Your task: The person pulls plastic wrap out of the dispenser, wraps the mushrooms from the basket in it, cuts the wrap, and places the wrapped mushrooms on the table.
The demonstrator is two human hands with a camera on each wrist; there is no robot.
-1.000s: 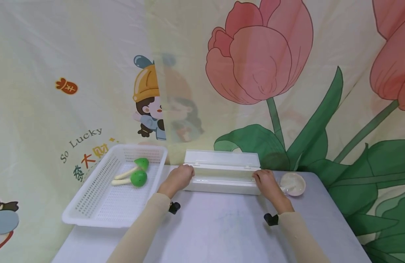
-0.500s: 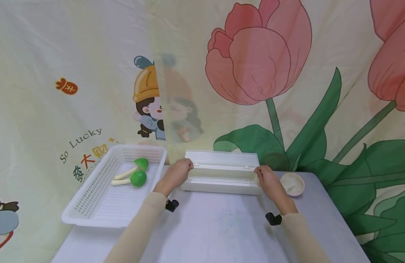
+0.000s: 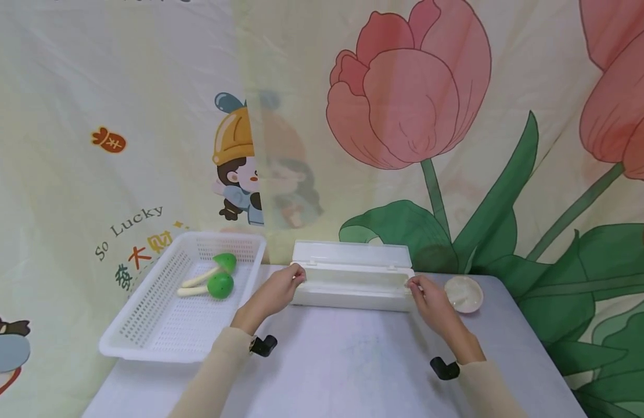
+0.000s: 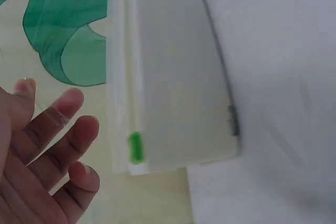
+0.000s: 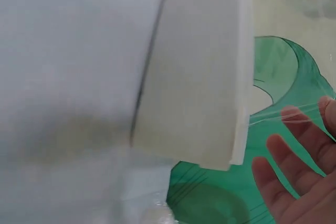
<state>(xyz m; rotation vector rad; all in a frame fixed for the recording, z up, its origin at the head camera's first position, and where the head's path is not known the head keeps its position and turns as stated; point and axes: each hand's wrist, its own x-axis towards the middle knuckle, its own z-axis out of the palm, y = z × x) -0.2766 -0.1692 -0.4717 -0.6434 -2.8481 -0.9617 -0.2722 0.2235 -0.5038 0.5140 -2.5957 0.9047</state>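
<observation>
A long white plastic-wrap dispenser (image 3: 353, 300) lies near the table's back edge, its clear lid (image 3: 353, 255) tipped up behind. At its left end my left hand (image 3: 276, 289) pinches clear plastic wrap between thumb and forefinger; the other fingers are spread in the left wrist view. My right hand (image 3: 431, 299) pinches the wrap at the right end. In the right wrist view thin plastic wrap (image 5: 273, 116) runs from the dispenser's edge to those fingers. A green slider (image 4: 136, 148) shows on the dispenser in the left wrist view.
On the left stands a white perforated basket (image 3: 106, 347), holding two green-headed things (image 3: 220, 285) with cream handles. A small pale bowl (image 3: 465, 294) sits right of the dispenser. Behind the white table (image 3: 363, 371) hangs a printed curtain (image 3: 170, 87).
Over the last half second both hands have come slightly down and toward me, and the left a little to the left. The dispenser stays at about the same place.
</observation>
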